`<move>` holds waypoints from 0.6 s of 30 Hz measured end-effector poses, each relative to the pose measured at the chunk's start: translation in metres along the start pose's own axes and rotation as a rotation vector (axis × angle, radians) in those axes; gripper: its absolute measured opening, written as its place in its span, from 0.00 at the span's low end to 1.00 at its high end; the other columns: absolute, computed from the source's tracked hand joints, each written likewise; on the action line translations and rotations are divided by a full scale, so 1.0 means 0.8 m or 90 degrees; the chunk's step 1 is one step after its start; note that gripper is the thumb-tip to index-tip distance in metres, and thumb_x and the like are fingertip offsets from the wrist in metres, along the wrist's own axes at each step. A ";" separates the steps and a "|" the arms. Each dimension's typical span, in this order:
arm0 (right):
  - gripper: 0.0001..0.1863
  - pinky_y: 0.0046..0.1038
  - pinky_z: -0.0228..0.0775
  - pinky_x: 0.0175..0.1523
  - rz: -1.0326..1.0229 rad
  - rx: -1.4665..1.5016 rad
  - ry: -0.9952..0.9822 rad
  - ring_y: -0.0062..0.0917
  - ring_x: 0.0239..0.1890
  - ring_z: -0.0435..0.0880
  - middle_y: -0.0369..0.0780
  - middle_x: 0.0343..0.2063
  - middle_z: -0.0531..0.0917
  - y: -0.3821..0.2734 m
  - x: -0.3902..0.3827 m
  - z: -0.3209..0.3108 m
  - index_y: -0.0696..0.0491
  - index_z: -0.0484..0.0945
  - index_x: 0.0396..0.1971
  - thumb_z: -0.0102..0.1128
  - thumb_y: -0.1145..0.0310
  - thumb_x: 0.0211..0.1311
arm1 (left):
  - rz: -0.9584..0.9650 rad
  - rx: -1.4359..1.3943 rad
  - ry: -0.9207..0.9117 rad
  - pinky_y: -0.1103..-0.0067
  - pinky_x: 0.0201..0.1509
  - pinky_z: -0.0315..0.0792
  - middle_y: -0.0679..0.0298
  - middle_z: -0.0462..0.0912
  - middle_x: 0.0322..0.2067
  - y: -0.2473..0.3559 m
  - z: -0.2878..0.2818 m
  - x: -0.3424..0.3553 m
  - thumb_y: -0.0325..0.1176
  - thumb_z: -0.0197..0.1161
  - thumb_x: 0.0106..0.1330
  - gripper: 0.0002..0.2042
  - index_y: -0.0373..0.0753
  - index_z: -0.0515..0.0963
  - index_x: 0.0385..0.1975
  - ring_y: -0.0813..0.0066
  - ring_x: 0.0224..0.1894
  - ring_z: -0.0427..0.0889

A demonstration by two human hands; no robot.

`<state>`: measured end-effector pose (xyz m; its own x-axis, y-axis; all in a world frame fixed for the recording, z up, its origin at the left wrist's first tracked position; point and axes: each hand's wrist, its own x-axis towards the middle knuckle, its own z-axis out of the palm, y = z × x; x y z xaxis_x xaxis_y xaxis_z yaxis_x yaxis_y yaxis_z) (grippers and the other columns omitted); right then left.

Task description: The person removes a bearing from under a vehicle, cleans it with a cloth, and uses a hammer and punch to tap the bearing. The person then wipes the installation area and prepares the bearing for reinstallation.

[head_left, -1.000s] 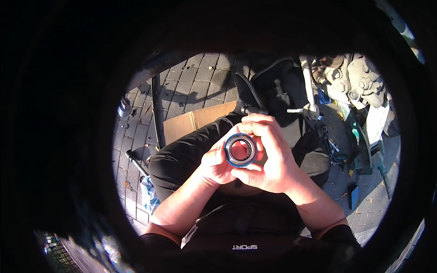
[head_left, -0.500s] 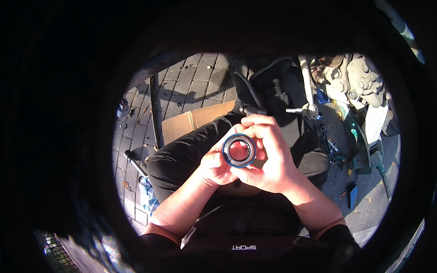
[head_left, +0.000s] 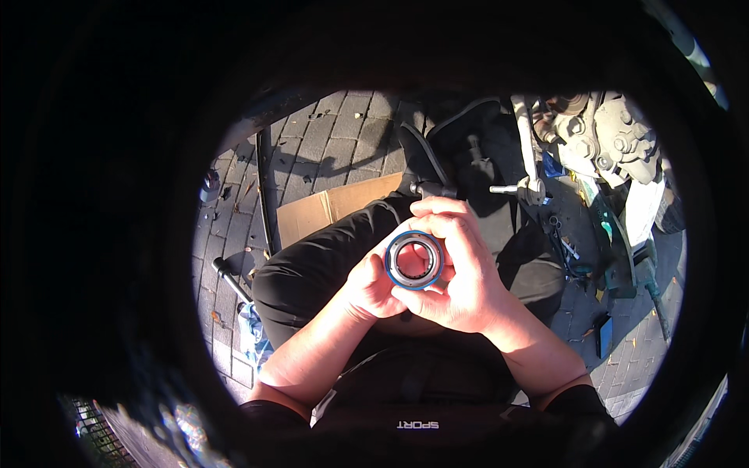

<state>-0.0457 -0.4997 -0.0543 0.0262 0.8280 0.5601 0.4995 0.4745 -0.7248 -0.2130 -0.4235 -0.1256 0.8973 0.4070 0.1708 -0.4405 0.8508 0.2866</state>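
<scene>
Ring of blue-rimmed silvery metal (head_left: 392, 262), grasped by left hand (head_left: 370, 290) and right hand (head_left: 470, 274) together; creased tan cardboard sheet (head_left: 306, 218) nearby.

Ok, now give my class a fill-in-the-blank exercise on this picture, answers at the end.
1. The left hand and right hand hold a metal ring whose outer edge is coloured ____.
2. In the picture, the cardboard lies to the ____ of the right hand.
3. The pale bolted metal part is at the picture's upper ____.
4. The trousers are coloured ____.

Missing words: blue; left; right; black.
</scene>
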 end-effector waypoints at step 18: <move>0.39 0.46 0.78 0.69 0.021 0.026 0.022 0.47 0.66 0.82 0.52 0.62 0.79 -0.002 -0.001 0.004 0.59 0.78 0.59 0.89 0.67 0.45 | 0.019 0.037 0.011 0.64 0.65 0.87 0.47 0.82 0.60 -0.003 -0.002 -0.001 0.62 0.80 0.66 0.48 0.35 0.65 0.75 0.56 0.60 0.88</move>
<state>-0.0496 -0.5001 -0.0552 0.0726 0.8329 0.5487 0.4619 0.4595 -0.7586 -0.2128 -0.4253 -0.1278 0.8841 0.4378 0.1636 -0.4672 0.8176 0.3365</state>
